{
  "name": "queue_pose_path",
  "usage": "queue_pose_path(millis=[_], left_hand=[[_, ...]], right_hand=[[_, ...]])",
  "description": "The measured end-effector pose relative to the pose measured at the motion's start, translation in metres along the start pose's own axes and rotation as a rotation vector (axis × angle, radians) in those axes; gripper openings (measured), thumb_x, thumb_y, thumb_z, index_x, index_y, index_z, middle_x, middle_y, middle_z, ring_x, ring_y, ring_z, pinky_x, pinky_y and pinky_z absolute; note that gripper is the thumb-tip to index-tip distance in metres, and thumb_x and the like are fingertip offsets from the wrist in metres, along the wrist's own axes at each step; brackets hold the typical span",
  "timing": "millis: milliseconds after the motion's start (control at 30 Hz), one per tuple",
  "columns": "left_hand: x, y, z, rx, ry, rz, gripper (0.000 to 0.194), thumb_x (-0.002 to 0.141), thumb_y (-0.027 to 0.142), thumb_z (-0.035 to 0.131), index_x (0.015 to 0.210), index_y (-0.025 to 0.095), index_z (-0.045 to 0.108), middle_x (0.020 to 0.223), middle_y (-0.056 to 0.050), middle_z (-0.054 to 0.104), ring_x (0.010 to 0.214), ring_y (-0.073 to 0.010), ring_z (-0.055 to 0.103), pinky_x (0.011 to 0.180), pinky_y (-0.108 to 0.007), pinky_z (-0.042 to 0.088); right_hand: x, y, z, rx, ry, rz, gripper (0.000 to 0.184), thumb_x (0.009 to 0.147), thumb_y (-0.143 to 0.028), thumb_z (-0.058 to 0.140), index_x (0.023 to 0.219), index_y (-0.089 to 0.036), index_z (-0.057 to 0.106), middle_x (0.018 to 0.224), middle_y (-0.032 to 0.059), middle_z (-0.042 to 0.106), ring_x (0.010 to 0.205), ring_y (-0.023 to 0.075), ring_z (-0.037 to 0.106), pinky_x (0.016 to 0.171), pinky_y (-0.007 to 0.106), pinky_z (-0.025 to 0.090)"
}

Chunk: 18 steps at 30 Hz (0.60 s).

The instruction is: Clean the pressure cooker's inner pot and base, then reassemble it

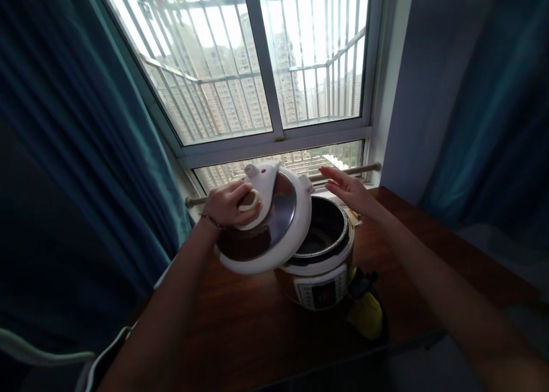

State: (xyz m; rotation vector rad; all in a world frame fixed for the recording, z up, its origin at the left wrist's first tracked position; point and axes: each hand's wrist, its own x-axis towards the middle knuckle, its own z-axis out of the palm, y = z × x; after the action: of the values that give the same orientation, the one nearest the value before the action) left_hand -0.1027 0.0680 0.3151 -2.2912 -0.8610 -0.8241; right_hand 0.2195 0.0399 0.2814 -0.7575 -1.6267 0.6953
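Note:
My left hand (231, 204) is closed around the knob of a round pressure cooker lid (281, 220). The lid has a white rim and a shiny top, and it is tilted, held up to the left of the electric pressure cooker (319, 272). Its right edge overlaps the cooker's mouth in view; whether the two touch I cannot tell. Inside the uncovered cooker sits a dark inner pot (326, 232). My right hand (349, 193) hovers beyond the pot's right rim, fingers stretched out, with nothing in it.
The cooker stands on a brown wooden table (240, 318). A yellow and black item (366, 315) lies against its right front side. Behind are a barred window (274, 66) and a horizontal rail (371, 168). Blue curtains (107, 152) hang at both sides.

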Motion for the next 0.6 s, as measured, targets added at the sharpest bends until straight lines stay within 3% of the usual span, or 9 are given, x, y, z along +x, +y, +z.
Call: queue_pose_path(millis=[167, 300, 400, 600], left_hand=[[0.035, 0.013, 0.030, 0.038, -0.092, 0.180, 0.032, 0.072, 0.047, 0.054, 0.086, 0.019, 0.060, 0.076, -0.003, 0.060, 0.064, -0.0143, 0.054, 0.057, -0.024, 0.038], [0.049, 0.019, 0.056, -0.018, -0.068, 0.270, 0.031, 0.075, 0.048, 0.051, 0.081, 0.018, 0.059, 0.070, -0.002, 0.058, 0.061, -0.0141, 0.053, 0.054, -0.024, 0.037], [0.055, 0.025, 0.071, -0.077, -0.083, 0.301, 0.031, 0.076, 0.048, 0.050, 0.080, 0.018, 0.058, 0.068, -0.002, 0.057, 0.060, -0.0140, 0.052, 0.053, -0.025, 0.037], [0.065, 0.039, 0.086, -0.171, -0.171, 0.296, 0.030, 0.078, 0.047, 0.048, 0.073, 0.019, 0.056, 0.069, -0.002, 0.057, 0.061, -0.0133, 0.052, 0.053, -0.024, 0.036]], right_hand=[[0.014, 0.015, -0.027, -0.059, -0.251, 0.045, 0.040, 0.074, -0.029, 0.065, 0.113, -0.021, 0.062, 0.120, 0.0055, 0.060, 0.113, 0.0181, 0.054, 0.102, 0.039, 0.037], [0.010, 0.038, -0.043, -0.115, -0.259, 0.007, 0.038, 0.065, -0.030, 0.073, 0.102, -0.022, 0.068, 0.116, 0.0043, 0.062, 0.110, 0.0221, 0.056, 0.100, 0.040, 0.041], [0.005, 0.055, -0.054, -0.137, -0.251, 0.063, 0.043, 0.063, -0.029, 0.075, 0.104, -0.022, 0.068, 0.111, 0.0036, 0.065, 0.108, 0.0239, 0.057, 0.098, 0.042, 0.043], [-0.006, 0.075, -0.067, -0.040, -0.230, 0.134, 0.043, 0.059, -0.025, 0.076, 0.101, -0.020, 0.067, 0.106, 0.0039, 0.067, 0.104, 0.0228, 0.059, 0.099, 0.041, 0.042]])
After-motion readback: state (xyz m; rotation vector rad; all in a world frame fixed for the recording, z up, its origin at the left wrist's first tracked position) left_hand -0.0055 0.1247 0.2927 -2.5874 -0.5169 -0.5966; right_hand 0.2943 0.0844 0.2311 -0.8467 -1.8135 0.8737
